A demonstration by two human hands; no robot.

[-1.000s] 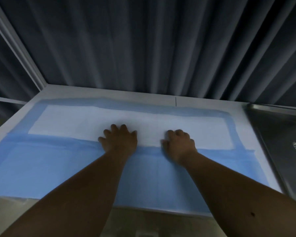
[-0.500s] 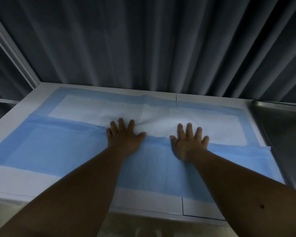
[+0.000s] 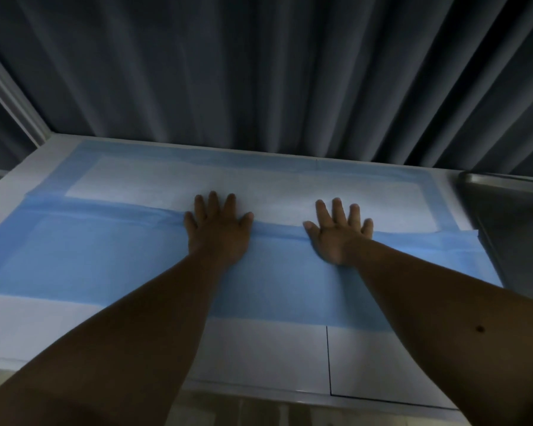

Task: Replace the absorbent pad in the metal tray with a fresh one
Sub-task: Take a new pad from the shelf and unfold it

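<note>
A large absorbent pad (image 3: 111, 259), blue with a white centre, lies on a white table (image 3: 259, 355). Its near half is folded over the far half, so the blue backing faces up in front and the white face (image 3: 290, 186) shows behind. My left hand (image 3: 217, 226) rests flat with fingers spread on the fold edge at the middle. My right hand (image 3: 339, 232) presses flat on the same edge a little to the right. Neither hand grips anything. The metal tray (image 3: 511, 210) sits at the right edge of the table, partly out of view.
Dark pleated curtains (image 3: 259, 72) hang right behind the table. A pale frame bar (image 3: 10, 99) runs diagonally at the left. A thin black seam (image 3: 328, 358) crosses the white tabletop near its front edge.
Both hands went from curled to flat with fingers spread, and slid forward pushing the folded pad toward the curtain. More bare white tabletop now shows at the front.
</note>
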